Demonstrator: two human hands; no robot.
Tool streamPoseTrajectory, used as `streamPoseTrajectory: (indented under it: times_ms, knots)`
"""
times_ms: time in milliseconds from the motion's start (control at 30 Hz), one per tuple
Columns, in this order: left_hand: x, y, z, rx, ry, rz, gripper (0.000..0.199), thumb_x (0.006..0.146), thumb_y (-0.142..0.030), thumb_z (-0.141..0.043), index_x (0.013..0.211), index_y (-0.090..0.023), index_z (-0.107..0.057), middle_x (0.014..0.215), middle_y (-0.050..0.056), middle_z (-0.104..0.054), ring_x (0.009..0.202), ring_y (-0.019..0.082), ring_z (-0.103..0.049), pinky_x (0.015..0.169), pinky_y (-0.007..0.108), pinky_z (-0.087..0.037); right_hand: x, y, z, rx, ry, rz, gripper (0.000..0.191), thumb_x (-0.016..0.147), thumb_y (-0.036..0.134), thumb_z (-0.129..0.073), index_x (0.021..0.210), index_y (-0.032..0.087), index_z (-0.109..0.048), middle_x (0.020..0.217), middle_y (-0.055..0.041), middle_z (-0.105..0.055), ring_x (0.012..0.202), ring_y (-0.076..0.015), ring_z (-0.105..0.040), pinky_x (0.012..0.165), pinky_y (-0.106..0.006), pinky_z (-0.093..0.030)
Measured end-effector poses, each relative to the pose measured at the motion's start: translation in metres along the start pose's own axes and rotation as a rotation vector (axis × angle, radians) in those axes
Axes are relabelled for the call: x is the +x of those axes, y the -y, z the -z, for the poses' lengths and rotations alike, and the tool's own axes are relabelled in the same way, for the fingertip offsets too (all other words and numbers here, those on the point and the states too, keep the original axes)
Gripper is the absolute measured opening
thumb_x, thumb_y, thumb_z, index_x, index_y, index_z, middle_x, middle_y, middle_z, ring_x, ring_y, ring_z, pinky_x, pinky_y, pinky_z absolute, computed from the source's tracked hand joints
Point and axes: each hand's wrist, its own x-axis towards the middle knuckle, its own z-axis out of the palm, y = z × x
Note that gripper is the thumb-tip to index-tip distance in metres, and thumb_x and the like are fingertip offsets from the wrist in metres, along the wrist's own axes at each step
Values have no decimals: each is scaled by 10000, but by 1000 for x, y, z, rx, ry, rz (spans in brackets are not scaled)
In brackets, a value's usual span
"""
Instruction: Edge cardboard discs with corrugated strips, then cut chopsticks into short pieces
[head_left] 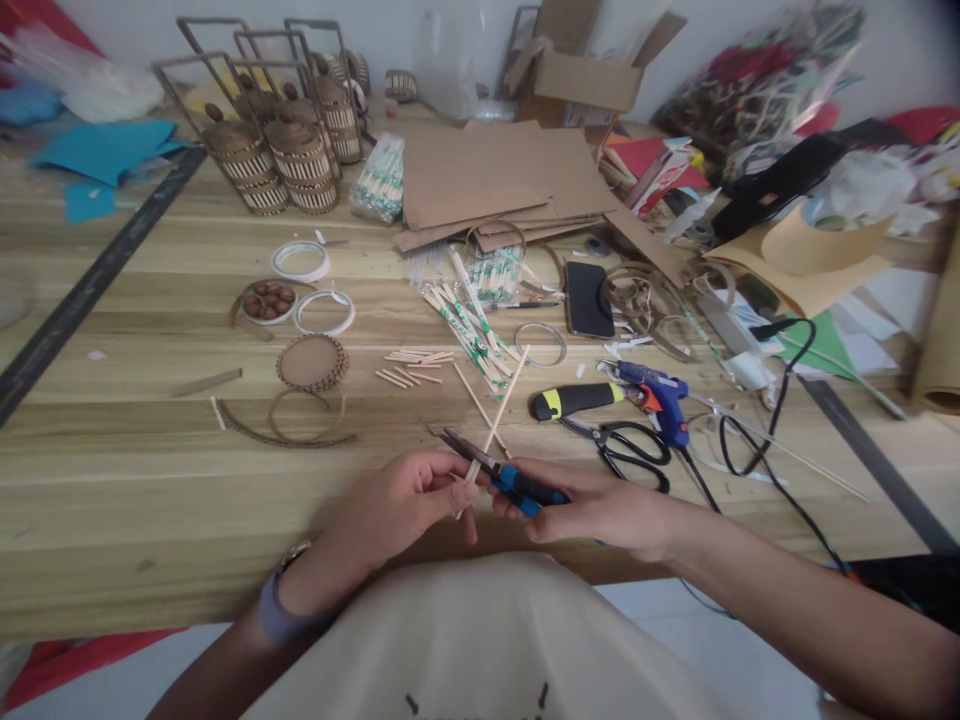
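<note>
Near the table's front edge my left hand (431, 495) pinches a thin wooden stick (506, 402), likely a chopstick, which slants up and away to the right. My right hand (574, 505) is wrapped round the blue and black handles of a pair of cutters (517, 485). Their dark blades lie across the stick just above my left fingers. Behind them, a second stick (480, 408) rests on the table. Short cut stick pieces (409, 376) lie farther off, beside a heap of chopsticks in green and white wrappers (469, 325).
A blue glue gun (660, 395), black-handled scissors (634, 450) and a yellow-black handled tool (577, 400) lie right, with a black cord (750, 450). A phone (589, 300) and cardboard sheets (502, 170) sit beyond. Left are a round cardboard piece (311, 360), tape rolls (300, 260) and stick-covered lanterns (300, 165).
</note>
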Motion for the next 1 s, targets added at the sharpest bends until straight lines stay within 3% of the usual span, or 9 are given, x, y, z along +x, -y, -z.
streamPoseTrajectory:
  times_ms: [333,567,800,1000]
  knots:
    - [-1,-3,-1,102,-25,21,290,884,-398,-546,810,-200,-744,660,11,-703,730,199,-610,753,287,-409,3,-2,-2,-293,-67,74,238,642,202,-556,873,205,-611,826,-4,-568,789,-189,-519,705,-310,-406]
    - [0,-4,-2,175,-28,4,366,910,-387,-515,639,-197,-671,701,15,-688,741,190,-593,730,274,-395,4,-9,-1,-356,-108,176,210,675,184,-541,868,202,-621,798,2,-582,750,-173,-525,686,-296,-423]
    - [0,-3,1,247,-54,-7,352,957,-378,-468,724,-202,-664,736,-1,-697,773,184,-612,760,266,-395,6,-6,1,-136,-47,99,358,685,206,-613,1041,213,-659,890,-10,-629,861,-199,-565,769,-330,-444]
    - [0,-1,3,234,-43,28,362,976,-405,-429,775,-202,-652,654,-17,-651,683,167,-560,740,268,-389,5,1,4,-37,-30,76,222,652,217,-645,871,222,-686,863,-10,-628,857,-205,-571,768,-327,-454]
